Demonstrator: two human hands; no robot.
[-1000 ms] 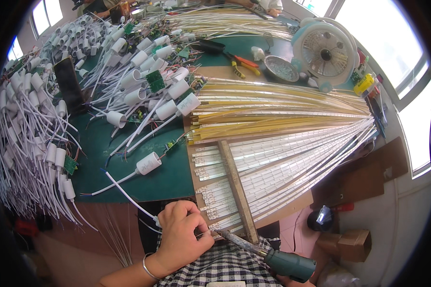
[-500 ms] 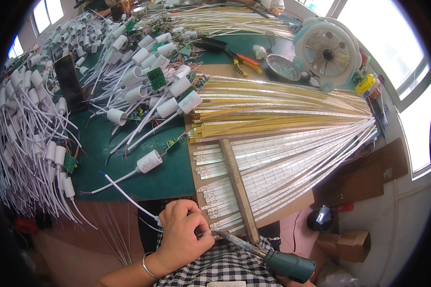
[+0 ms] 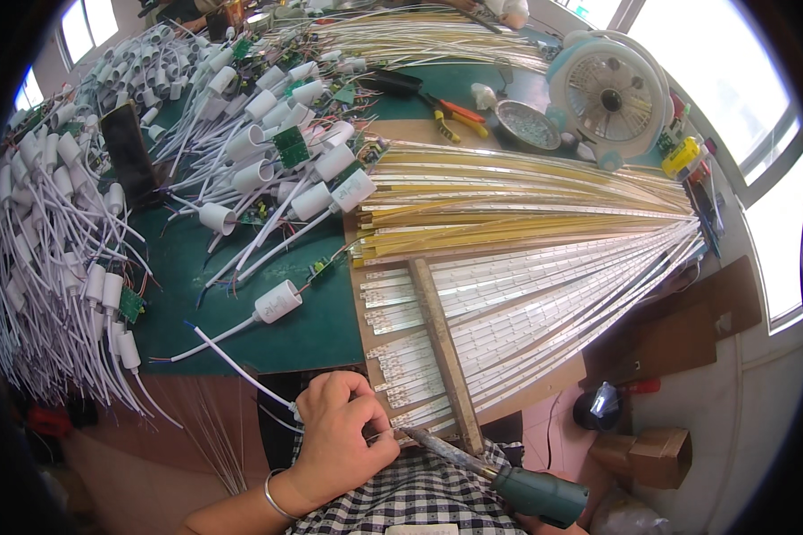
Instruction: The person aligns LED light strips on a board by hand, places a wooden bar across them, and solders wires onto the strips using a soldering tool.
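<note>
My left hand (image 3: 348, 423) is closed in a pinch at the near corner of the strips, with a thin wire (image 3: 379, 435) between thumb and finger. A white cable (image 3: 241, 364) runs from the table to beneath this hand. My right hand (image 3: 551, 528) shows only in part, under the green handle of a soldering iron (image 3: 540, 496), and appears to grip it. The iron's tip meets the wire end beside the nearest white LED strip (image 3: 419, 415); whether they touch is hard to tell. A wooden bar (image 3: 444, 352) lies across the white strips.
White lamp caps with cables (image 3: 53, 232) heap up at the left. One cap (image 3: 278, 301) lies apart on the green mat. Yellow-backed strips (image 3: 473, 192) lie beyond the white ones. Farther back are pliers (image 3: 444, 125), a metal dish (image 3: 528, 125) and a fan (image 3: 609, 100).
My hands and the soldering iron stay almost where they were. At the far edge, another person's hand has shifted slightly.
</note>
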